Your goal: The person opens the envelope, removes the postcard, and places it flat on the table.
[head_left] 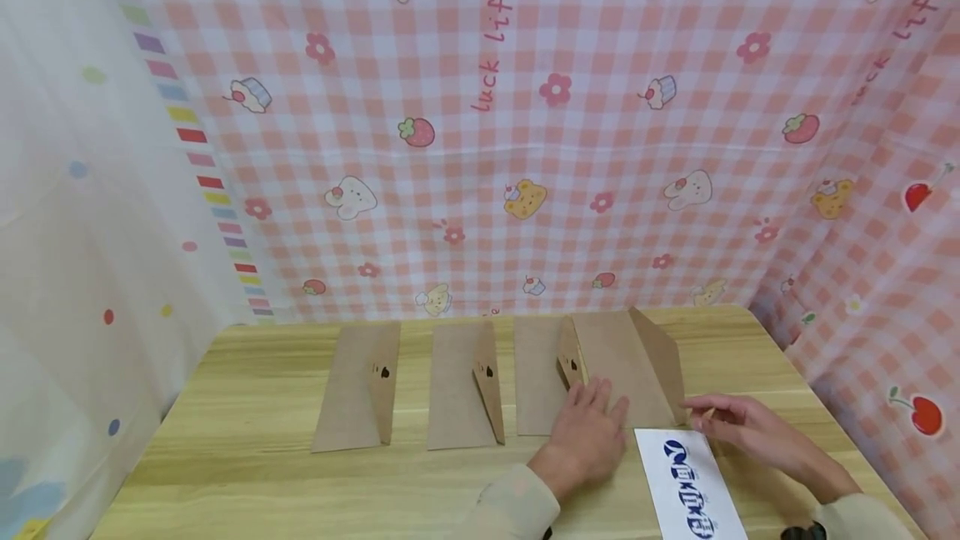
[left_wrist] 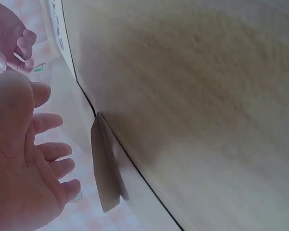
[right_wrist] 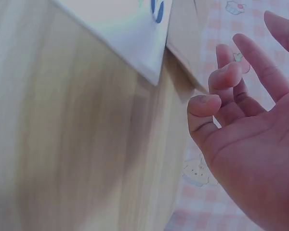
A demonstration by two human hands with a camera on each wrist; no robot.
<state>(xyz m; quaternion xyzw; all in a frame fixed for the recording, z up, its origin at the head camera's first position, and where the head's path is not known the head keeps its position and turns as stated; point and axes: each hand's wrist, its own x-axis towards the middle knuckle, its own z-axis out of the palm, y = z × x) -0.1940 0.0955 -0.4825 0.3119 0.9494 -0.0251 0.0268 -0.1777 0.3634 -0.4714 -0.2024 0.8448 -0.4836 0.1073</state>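
Observation:
A brown kraft envelope [head_left: 611, 357] lies at the right of a row, its flap [head_left: 660, 361] standing up along the right side. My left hand [head_left: 588, 440] rests over its lower left part, fingers extended, covering the edge beside the neighbouring envelope [head_left: 536, 390]. My right hand [head_left: 757, 432] is by the flap's lower corner, with fingers loosely bent. In the right wrist view the right hand [right_wrist: 260, 139] has nothing in its grasp. Just below the envelope lies a white card [head_left: 686, 482] with dark blue printing, its lower end cut off by the frame.
Two more brown envelopes [head_left: 348, 398] lie to the left, flaps partly raised, with small dark marks on them. All are on a wood-grain table [head_left: 247, 457]. A pink checked curtain [head_left: 465, 165] hangs behind and at the right; a white one [head_left: 97, 232] hangs at left.

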